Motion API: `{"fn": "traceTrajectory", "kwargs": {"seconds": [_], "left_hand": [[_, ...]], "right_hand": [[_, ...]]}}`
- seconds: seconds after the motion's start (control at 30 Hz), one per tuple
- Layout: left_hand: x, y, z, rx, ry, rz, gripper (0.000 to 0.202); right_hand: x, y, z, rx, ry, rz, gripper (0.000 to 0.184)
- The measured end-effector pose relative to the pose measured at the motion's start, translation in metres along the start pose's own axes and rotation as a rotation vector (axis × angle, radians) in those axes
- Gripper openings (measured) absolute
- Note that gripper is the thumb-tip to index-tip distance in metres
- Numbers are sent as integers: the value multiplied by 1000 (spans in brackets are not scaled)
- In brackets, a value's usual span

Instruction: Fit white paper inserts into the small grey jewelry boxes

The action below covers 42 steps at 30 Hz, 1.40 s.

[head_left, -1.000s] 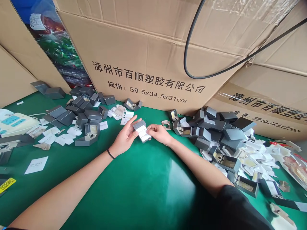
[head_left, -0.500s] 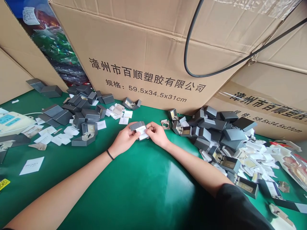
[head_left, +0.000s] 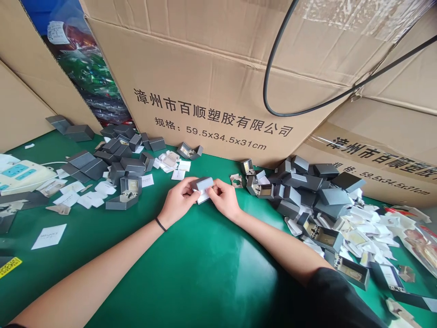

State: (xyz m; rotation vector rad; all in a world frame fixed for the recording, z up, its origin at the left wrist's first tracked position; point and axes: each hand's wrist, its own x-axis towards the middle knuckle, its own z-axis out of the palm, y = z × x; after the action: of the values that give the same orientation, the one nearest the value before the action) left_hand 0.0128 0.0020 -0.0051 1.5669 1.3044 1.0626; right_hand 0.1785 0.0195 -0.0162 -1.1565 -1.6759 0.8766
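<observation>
Both hands hold one small dark grey hinged box [head_left: 204, 183] above the green table. Its lid is tilted up, and a white part [head_left: 202, 197] shows below the lid on the side facing me. My left hand [head_left: 178, 200] grips the box's left side, thumb at the front; a black band circles that wrist. My right hand [head_left: 223, 199] is closed on the right side, its thumb pressing near the white part. The fingers hide the box's ends and most of its inside.
Grey boxes [head_left: 124, 164] and white papers [head_left: 91, 199] lie heaped at left, beside a power strip [head_left: 25, 175]. More boxes [head_left: 309, 182] and torn paper [head_left: 368, 230] pile up at right. Large cartons [head_left: 211, 68] stand behind, with a black cable [head_left: 307, 111] hanging in front.
The box's lid has turned more toward me, with less of the white part showing now. Both hands stay on the box. The whole view has shifted slightly.
</observation>
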Motion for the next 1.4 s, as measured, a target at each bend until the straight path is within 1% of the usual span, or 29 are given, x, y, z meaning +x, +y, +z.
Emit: {"fn": "traceTrajectory", "kwargs": {"seconds": [0.07,0.13,0.17,0.23,0.3,0.37,0.5,0.6,0.73,0.8,0.9,1.0,1.1,1.2,1.27,1.33,1.4], "left_hand": [[-3,-2,-1,185,41,200,39],[-5,-4,-5,333,78,420,38],[-4,-5,-7,369,83,519,38],[-3,-8,-12,369,58,686,41],[-3,-9,-14,334,5,802,45],[-5,-10,-13,309,-29,851,49],[-7,-11,-11,306,-18,834,53],[-3,-11,-10,264,-4,841,55],[1,-13,-9,239,15,830,55],[2,-16,-10,275,43,799,52],[1,-21,-12,364,68,715,46],[1,-23,-13,448,81,646,46],[2,-22,-14,506,93,614,46],[3,-20,-14,515,93,575,46],[4,-18,-14,488,87,521,46],[5,-17,-13,463,100,476,46],[6,-16,-12,472,142,486,46]], "right_hand": [[-1,-1,2,126,-13,24,13],[0,-2,3,311,-75,103,14],[0,-3,3,405,-118,159,16],[2,-5,3,576,-182,271,21],[4,-6,3,706,-197,341,25],[5,-8,2,795,-198,365,26],[6,-10,1,900,-244,412,28],[8,-12,-1,956,-287,441,27],[11,-12,-2,1006,-248,439,24],[11,-11,-1,983,-222,443,24],[10,-11,3,928,-200,451,20],[9,-10,7,878,-175,475,17],[10,-9,9,838,-133,534,24],[12,-8,10,807,-101,529,29],[12,-8,10,834,-120,495,33],[11,-8,10,909,-192,460,35],[12,-10,10,970,-266,402,34]]}}
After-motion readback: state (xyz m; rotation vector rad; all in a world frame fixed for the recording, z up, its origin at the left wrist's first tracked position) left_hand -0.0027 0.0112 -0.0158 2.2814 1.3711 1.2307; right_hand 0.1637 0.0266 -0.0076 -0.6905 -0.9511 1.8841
